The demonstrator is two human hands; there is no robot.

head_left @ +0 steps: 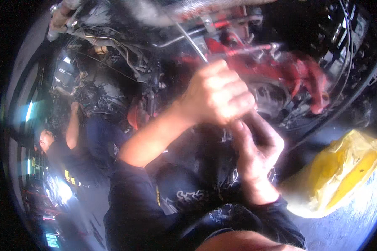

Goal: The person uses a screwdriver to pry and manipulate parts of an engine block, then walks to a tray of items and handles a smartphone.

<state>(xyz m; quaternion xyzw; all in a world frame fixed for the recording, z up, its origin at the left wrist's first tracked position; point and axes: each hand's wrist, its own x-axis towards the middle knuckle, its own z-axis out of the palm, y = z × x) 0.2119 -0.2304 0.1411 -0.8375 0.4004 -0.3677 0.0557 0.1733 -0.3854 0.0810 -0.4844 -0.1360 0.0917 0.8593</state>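
My left hand [220, 94] is closed in a fist around a thin, straight metal rod [192, 42]. The rod comes out above the fist and slants up and left toward the vehicle's underside; whatever part of it lies inside the fist is hidden. Just below, my right hand [259, 146] has its fingers curled and its thumb raised against the underside of the left fist. What those fingers hold, if anything, cannot be made out. Behind and above both hands is a red metal part [276, 69] of the underbody, slightly blurred.
Pipes [113, 42] and dark machinery hang overhead. A black cable [352, 100] curves down at the right. A yellow bag with a pale plastic wrap [339, 171] lies at lower right. To the left, a co-worker [71, 154] reaches up; a bright lamp [63, 191] shines below.
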